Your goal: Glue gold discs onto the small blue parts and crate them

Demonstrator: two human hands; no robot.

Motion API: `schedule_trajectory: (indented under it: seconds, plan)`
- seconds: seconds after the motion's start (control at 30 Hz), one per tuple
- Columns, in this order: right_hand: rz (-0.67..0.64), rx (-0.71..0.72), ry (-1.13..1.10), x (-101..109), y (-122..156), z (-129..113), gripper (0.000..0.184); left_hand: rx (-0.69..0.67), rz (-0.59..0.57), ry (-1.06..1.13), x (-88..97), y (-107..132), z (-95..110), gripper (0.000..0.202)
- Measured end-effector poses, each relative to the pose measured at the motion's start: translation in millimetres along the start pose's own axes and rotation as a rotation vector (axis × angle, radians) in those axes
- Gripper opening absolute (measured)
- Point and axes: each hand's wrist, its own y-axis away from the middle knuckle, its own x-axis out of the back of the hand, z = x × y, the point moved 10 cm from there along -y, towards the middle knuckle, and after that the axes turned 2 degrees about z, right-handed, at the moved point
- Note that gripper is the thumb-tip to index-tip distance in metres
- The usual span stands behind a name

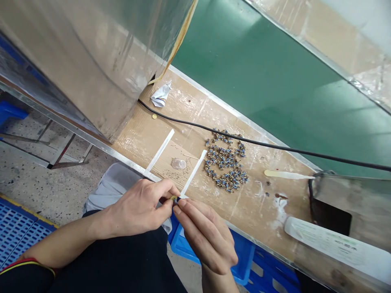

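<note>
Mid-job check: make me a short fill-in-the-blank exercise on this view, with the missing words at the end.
1. The left hand and right hand grip a small piece between their ____.
2. The number of white tape strips flanking the clear round dish is ____.
3. In the picture, the clustered small parts lie to the ____ of both strips.
4. The large panel behind the bench is coloured ____.

Missing words: fingers; two; right; green.
</note>
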Motion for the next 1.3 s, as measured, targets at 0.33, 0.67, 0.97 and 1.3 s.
schedule_trajectory:
  seconds: [0.33,0.67,0.97,1.3]
  plan:
    - [0.022,-0.044,-0.003,-4,5,3,0.056,-0.027,0.081,-0.04,1.5,0,3,0.02]
    - [0.109,-0.088,0.042,1,16,2,0.059,-0.018,0.072,0.078,0.0,1,2,0.023]
    - [0.112,-0.078,0.065,-1,19,1,0.058,-0.039,0.084,0.034,-1.7,3,-3,0.021]
    - [0.088,-0.111,0.03,1,21,4,0.061,-0.019,0.105,0.2,-3.6,1,-6,0.028]
